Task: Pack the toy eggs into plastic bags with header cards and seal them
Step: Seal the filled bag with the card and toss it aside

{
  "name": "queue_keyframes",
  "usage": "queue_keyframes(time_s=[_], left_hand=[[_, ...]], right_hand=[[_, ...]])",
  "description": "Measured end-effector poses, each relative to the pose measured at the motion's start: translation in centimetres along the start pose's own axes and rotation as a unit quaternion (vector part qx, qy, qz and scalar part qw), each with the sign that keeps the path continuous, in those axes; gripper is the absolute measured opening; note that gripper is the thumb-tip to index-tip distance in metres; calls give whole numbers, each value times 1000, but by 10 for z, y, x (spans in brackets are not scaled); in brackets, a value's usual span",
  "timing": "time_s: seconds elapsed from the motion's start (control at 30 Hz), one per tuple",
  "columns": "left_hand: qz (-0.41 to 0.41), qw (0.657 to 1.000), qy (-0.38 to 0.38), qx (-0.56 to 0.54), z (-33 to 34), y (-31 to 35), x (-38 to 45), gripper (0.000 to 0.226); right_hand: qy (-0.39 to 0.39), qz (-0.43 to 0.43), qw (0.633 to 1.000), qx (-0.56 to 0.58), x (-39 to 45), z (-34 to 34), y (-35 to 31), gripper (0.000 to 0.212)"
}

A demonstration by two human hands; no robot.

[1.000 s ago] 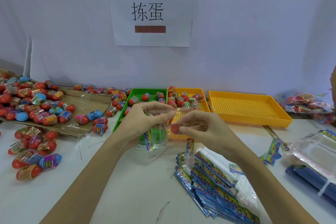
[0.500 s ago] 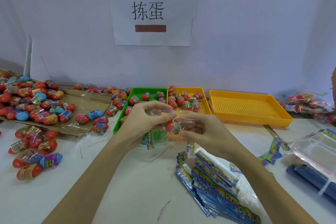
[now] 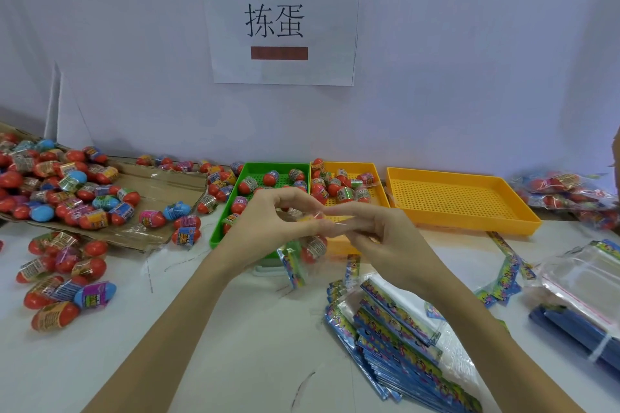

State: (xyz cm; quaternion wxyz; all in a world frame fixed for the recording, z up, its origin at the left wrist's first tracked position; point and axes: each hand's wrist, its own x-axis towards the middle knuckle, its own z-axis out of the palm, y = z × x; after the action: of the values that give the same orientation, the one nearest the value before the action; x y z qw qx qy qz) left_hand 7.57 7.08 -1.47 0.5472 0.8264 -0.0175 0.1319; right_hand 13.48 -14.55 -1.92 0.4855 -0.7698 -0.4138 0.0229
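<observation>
My left hand [image 3: 268, 221] and my right hand [image 3: 379, 235] meet above the table's middle and pinch the top edge of a clear plastic bag [image 3: 295, 261] with a colourful header card. The bag hangs below my fingers. A red toy egg [image 3: 313, 247] with a printed wrap sits inside it. More toy eggs lie in the green tray [image 3: 219, 228] and the near orange tray [image 3: 379, 178] right behind my hands.
Loose eggs [image 3: 63, 282] cover the left of the table and a flattened cardboard sheet [image 3: 161, 184]. An orange tray [image 3: 456, 201] stands at the right. A stack of bags with header cards [image 3: 402, 345] lies front right; filled bags [image 3: 570, 191] are far right.
The egg that my right hand held at the bag's mouth now sits inside the bag. Both hands have shifted to pinch the bag's top edge.
</observation>
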Motion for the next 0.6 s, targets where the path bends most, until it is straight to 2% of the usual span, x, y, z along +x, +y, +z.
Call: queue_keyframes(time_s=[0.1, 0.23, 0.37, 0.47, 0.6], left_hand=[[-5, 998, -39, 56, -1, 1, -1, 42], [20, 991, -107, 73, -1, 0, -1, 48], [44, 991, -113, 54, -7, 0, -1, 35], [58, 993, -87, 62, -10, 1, -2, 28], [62, 995, -66, 35, -13, 3, -2, 26]], right_hand=[[26, -51, 995, -80, -2, 1, -3, 53], [20, -116, 981, -154, -4, 8, -9, 51], [35, -146, 977, -149, -4, 10, -17, 46], [39, -160, 979, -120, -2, 1, -23, 42], [106, -156, 980, -62, 12, -9, -27, 38]])
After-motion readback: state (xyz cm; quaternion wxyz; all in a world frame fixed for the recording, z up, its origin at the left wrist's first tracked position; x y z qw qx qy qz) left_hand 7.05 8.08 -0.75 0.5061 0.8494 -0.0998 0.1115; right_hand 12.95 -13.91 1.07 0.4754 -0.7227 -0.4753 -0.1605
